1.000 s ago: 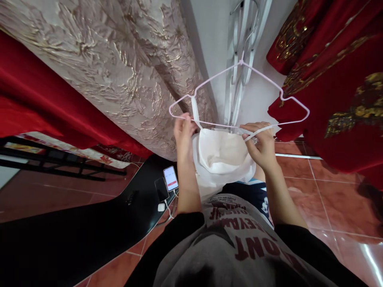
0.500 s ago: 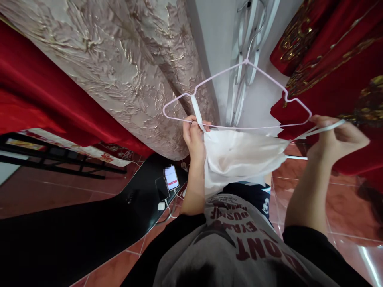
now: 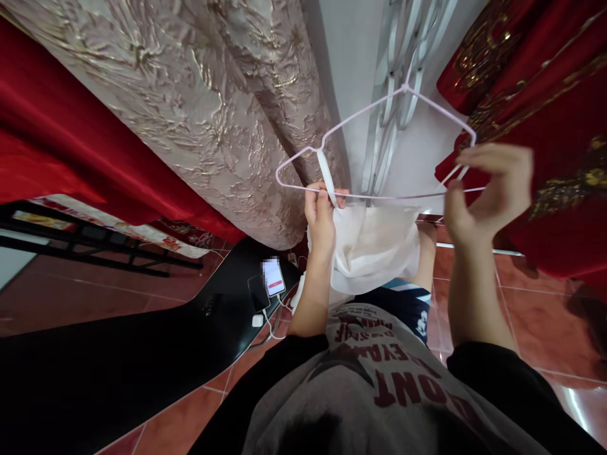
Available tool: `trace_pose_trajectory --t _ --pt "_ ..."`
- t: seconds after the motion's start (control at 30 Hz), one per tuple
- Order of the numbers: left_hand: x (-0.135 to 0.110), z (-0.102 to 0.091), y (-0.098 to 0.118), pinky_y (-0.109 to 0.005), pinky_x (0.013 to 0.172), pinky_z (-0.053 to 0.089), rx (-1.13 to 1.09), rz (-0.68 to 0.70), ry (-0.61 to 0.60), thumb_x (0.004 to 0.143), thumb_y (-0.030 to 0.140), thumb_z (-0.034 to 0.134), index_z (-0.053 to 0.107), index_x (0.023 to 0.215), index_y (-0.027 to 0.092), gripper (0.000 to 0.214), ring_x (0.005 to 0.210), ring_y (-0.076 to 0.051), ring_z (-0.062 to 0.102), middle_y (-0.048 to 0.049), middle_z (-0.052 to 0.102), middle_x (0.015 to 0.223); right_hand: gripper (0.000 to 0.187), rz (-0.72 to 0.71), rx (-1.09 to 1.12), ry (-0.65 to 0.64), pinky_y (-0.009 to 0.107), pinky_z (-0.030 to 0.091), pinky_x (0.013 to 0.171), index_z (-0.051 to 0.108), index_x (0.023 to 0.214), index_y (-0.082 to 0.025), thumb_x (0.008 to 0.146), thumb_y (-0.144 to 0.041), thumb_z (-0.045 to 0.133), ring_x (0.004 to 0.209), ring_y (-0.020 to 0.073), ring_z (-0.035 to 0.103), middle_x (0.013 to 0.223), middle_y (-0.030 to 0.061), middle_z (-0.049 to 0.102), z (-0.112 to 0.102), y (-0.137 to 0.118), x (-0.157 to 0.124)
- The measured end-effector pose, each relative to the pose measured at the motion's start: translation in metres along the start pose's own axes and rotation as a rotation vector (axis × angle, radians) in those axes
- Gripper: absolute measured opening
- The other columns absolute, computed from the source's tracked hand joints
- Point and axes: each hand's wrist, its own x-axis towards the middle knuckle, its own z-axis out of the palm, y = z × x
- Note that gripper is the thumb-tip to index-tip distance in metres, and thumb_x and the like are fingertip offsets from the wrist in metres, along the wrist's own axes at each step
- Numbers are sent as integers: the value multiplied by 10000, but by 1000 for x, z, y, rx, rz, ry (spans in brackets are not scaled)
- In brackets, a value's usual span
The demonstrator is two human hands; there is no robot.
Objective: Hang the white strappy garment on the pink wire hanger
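Observation:
A pale pink clothes hanger (image 3: 365,117) hangs by its hook in front of a white rack. My left hand (image 3: 323,215) is closed around the left part of its bottom bar, beside a white strap (image 3: 326,167) looped over the hanger's left notch. Below the bar drapes the white satiny garment (image 3: 379,243) that the strap belongs to. My right hand (image 3: 496,189), smeared by motion, is at the hanger's right shoulder. Its fingers pinch a second thin white strap (image 3: 453,175) close to the right notch. Whether this strap is over the hanger I cannot tell.
A beige textured cloth (image 3: 227,114) hangs at the left, with red fabric (image 3: 85,151) beyond it. Red gold-trimmed garments (image 3: 564,126) hang at the right. Two phones, one a lit phone (image 3: 273,277), lie on a black surface (image 3: 156,341) with cables. White metal rack (image 3: 391,107) stands behind.
My right hand has moved left and up with its strap, from beyond the hanger's right end to its right shoulder. The left hand keeps its hold, and the hanger appears slightly farther right.

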Motion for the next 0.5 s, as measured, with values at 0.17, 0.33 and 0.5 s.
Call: trace_pose_trajectory --t 0.17,0.33,0.5 --pt "-4 -4 -4 -338 907 563 8 34 13 1013 537 645 542 1036 266 290 811 -163 725 -23 779 897 282 184 -11 -542 506 491 980 698 1235 -270 963 -265 624 982 279 703 1065 47 782 35 -12 -47" --pt "-10 -11 -7 -395 1057 527 130 65 -98 962 573 705 613 1073 250 354 1058 -211 753 -79 800 1085 295 268 -81 -425 547 388 1152 686 1276 -307 998 -315 587 1095 275 683 1166 40 779 45 -14 -67" --pt "-10 -22 8 -374 1056 503 364 23 -285 947 484 748 749 1080 228 289 1187 -246 691 -101 753 1215 262 293 -68 -339 587 314 1248 685 1237 -305 996 -297 581 1127 262 683 1141 33 774 51 -18 -72"
